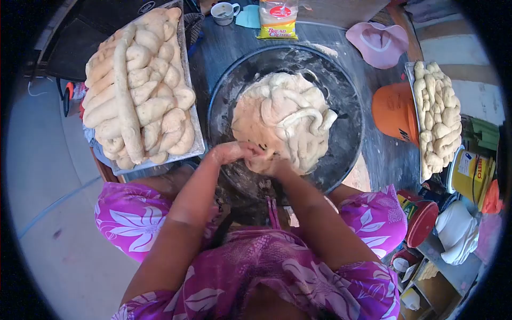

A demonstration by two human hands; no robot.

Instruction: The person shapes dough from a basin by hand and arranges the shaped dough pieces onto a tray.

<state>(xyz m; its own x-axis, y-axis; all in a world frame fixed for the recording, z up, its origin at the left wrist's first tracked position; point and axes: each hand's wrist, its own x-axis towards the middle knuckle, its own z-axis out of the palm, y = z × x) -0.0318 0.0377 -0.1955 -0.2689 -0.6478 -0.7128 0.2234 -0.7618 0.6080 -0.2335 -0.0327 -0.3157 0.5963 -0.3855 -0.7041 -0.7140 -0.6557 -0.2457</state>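
A large mass of pale dough (266, 109) lies in a wide black basin (346, 133), with folds and a thick rope-like strand on its upper right. My left hand (233, 152) is at the dough's near edge, its fingers bent together on the dough. Close beside it, my right hand (271, 165) grips the same near edge; some of its fingers are hidden by the hand itself and the dough. Flour smears mark the basin's inner wall.
At left, a tray (193, 101) is piled with shaped dough pieces (152, 80). Another tray of twisted dough (438, 114) is at right, by an orange bucket (393, 113). Bread crumbs (278, 20), a cup (224, 13) and a pink cap (377, 44) lie beyond the basin.
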